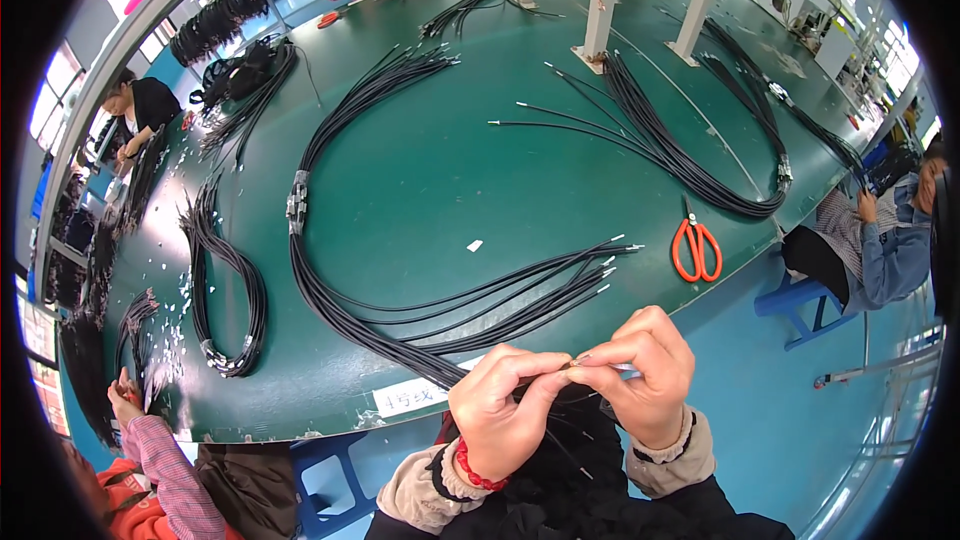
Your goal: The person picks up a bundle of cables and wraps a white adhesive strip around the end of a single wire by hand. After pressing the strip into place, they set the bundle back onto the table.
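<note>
the green table [480, 170] carries a big black cable bundle [330, 310], its loose ends near the edge and prone to snag. left hand [497, 410] and right hand [645, 380] pinch a thin wire end [575, 364], seemingly metal-tipped; it could slip or prick.

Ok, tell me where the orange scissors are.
The orange scissors lie on the green table near its right edge, beyond the right hand.

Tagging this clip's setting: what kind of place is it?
Likely a wire-harness assembly workshop: a long green worktable covered in bundled black cables, orange scissors, and other workers seated around it.
</note>
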{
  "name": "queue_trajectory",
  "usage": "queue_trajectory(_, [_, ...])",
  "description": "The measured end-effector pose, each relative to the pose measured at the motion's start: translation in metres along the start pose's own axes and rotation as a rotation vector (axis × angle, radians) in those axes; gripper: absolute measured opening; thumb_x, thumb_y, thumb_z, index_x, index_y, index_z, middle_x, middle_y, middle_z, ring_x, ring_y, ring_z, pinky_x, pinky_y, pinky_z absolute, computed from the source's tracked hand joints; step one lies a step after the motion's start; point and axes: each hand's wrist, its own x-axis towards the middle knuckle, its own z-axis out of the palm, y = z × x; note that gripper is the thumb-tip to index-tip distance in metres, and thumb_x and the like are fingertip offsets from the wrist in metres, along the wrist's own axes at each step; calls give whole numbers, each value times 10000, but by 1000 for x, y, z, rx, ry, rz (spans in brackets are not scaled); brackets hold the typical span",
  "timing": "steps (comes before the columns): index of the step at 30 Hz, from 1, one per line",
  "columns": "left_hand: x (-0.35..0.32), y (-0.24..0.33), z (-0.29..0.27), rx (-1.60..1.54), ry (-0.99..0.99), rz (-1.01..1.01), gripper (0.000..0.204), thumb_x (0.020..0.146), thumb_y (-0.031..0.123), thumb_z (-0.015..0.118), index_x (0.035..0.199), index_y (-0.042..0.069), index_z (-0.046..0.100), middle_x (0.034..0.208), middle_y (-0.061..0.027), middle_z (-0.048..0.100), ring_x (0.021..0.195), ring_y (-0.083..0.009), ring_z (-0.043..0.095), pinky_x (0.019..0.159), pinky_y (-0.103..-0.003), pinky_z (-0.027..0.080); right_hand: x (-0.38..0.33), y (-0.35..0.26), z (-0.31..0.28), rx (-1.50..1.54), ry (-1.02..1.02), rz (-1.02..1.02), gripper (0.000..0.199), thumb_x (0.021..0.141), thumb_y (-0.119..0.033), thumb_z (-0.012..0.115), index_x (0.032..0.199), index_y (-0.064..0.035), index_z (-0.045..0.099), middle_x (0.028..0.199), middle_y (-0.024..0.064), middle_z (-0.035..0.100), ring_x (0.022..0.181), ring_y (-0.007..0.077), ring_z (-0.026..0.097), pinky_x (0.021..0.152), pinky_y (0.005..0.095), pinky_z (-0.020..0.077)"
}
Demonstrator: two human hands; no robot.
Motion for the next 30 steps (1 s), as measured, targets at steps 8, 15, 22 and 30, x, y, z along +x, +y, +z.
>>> queue_trajectory(8, [3,-5,2,-14,4,2,140,712,-101,687,826,-47,628,753,-90,618,651,-135,583,575,-226,459,7,6,-1,69,-7,12,212,580,-114,827,712,-71,667,651,11,504,551,108,468,460,241,336])
queue_trajectory(15, [22,22,17,-50,-20,2,136,706,-62,708,817,-6,653,723,-86,634,606,-160,604,534,-244,465,28,-7,-31,94,-25,36,194,622,-67,799,793,-60,707,666,22,528,557,110,495,464,232,368])
queue_trajectory(22, [23,130,59,42,39,30,155,697,-71,688,822,2,633,762,-105,617,661,-207,589,606,-269,470,53,-61,-115,158,-3,69,141,681,-29,754,810,-57,704,668,38,547,557,138,526,465,256,400])
queue_trajectory(30, [-9,199,147,256,130,234,194,676,-106,690,819,-1,612,761,-95,594,655,-180,558,574,-260,450,36,-66,-224,177,82,-26,140,731,-52,725,867,-45,692,704,42,573,623,147,576,521,256,459])
